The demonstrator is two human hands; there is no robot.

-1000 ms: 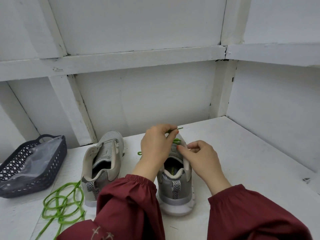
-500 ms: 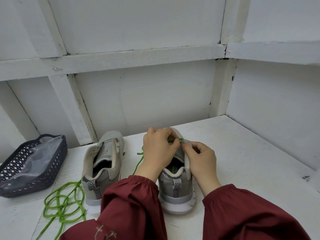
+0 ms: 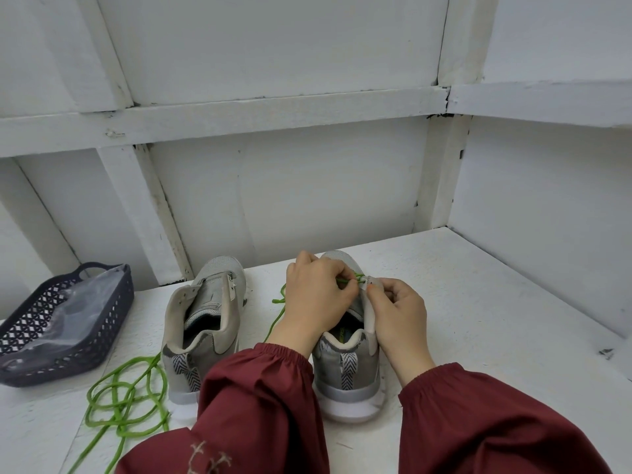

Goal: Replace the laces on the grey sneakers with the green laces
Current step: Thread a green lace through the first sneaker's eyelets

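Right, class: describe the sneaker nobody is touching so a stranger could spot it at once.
On the white table, find the dark basket. Just right of it stands the left sneaker, grey, beside the loose green lace. Unlike the right sneaker, it sits untouched and laceless.

left hand (image 3: 314, 297) hides sneaker (image 3: 345, 383) eyelets; basket (image 3: 87, 323) cropped

Two sneakers (image 3: 201, 323) (image 3: 345, 374), two laces (image 3: 119, 405) (image 3: 278, 313), one basket (image 3: 102, 326)

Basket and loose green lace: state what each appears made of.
Basket: likely moulded plastic, matt dark grey-blue; regular lattice cut-outs and one-piece handle suggest it. Loose green lace: seemingly textile cord, matt; it lies in limp coils. Fibre unclear.
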